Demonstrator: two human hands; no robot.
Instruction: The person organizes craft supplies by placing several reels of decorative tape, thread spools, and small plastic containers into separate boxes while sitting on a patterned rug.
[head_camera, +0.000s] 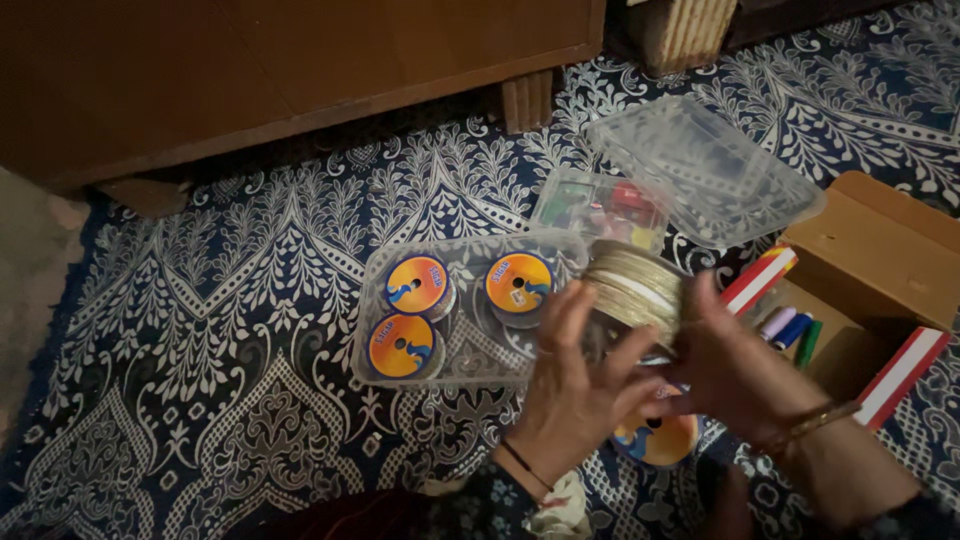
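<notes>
As we look down from nearest to farthest, these lines go outward from our lap.

Left hand: our left hand (575, 385) has its fingers spread against the near face of the large spool of pale gold cord (638, 285), steadying it.

Right hand: our right hand (725, 365), a thin bangle at the wrist, closes on the spool's far side, so both hands clamp it between them, tilted, just above the floor.

Under the hands: an orange-and-blue labelled flat reel (655, 438) lies on the carpet, partly hidden by our wrists.

Tray: the clear shallow plastic tray (470, 370) sits just left of the held spool and keeps three more orange-and-blue reels (418, 285) lying flat, labels up, so they stack low.

Box: the open brown cardboard box (880, 250) with red-and-white striped flaps stands to the right; purple, blue and green marker-like sticks (790, 328) lie in it.

Small tub: the small clear tub of coloured bits (605, 205) rests behind the spool.

Lid: the clear plastic lid (700, 165) lies beyond, touching the tub.

Floor: the navy-and-white patterned carpet (250, 330) carries everything.

Far edge: the dark wooden cabinet (280, 70) stands at the back.
</notes>
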